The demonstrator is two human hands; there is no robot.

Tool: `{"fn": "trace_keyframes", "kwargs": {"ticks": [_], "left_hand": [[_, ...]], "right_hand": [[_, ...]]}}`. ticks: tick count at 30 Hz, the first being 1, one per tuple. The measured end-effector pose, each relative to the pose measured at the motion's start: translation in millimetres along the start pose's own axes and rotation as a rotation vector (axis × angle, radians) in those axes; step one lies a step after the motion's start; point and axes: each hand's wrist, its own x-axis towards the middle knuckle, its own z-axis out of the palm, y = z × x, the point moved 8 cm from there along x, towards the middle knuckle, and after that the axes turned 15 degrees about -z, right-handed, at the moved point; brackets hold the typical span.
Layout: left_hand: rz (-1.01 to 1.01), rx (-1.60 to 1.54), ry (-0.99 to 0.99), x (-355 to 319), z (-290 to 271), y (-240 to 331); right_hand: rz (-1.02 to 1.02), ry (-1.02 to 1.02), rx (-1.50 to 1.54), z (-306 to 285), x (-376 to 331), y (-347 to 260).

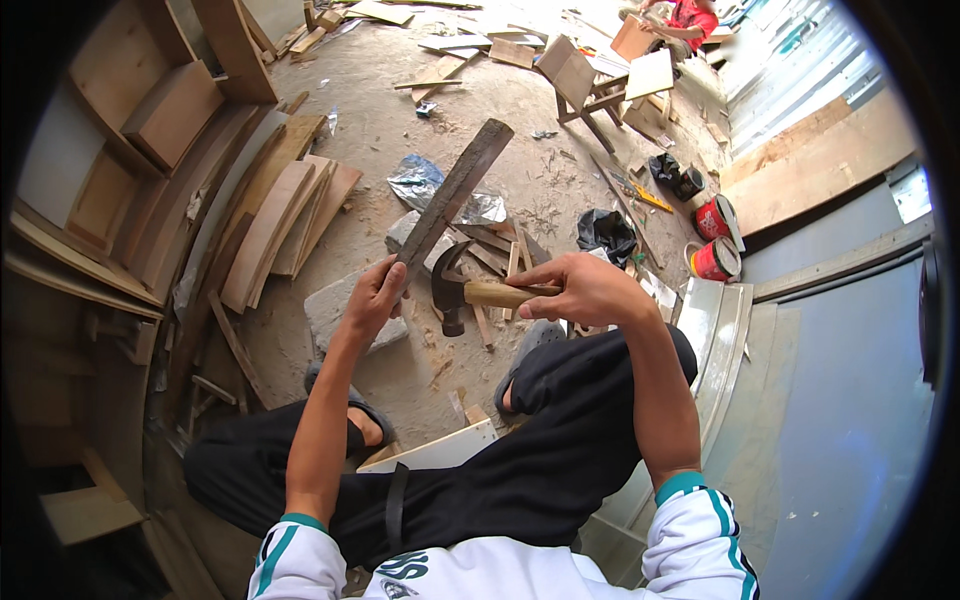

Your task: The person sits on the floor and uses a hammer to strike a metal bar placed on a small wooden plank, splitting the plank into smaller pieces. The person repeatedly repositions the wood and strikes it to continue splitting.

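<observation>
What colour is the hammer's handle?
Light tan wood, with a dark metal head; the hammer shows best in the head view, in the right hand.

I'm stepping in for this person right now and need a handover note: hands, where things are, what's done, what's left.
Left hand: gripping the lower end of a long weathered wooden strip, slanted up and away over a stone block.
Right hand: closed on the wooden handle of a claw hammer, head beside the strip.
Done: nothing visibly struck or pulled yet.
Left: the hammer work on the strip.
</observation>
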Motion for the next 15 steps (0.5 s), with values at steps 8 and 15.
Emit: {"fn": "trace_keyframes", "kwargs": {"ticks": [8, 15], "left_hand": [[-0.065, -0.03, -0.072, 2, 7, -14], [-0.077, 0.058, -0.066, 8, -1, -15]], "right_hand": [[0.126, -0.029, 0.176, 5, 2, 14], [0.108, 0.119, 0.257, 6, -2, 19]]}}
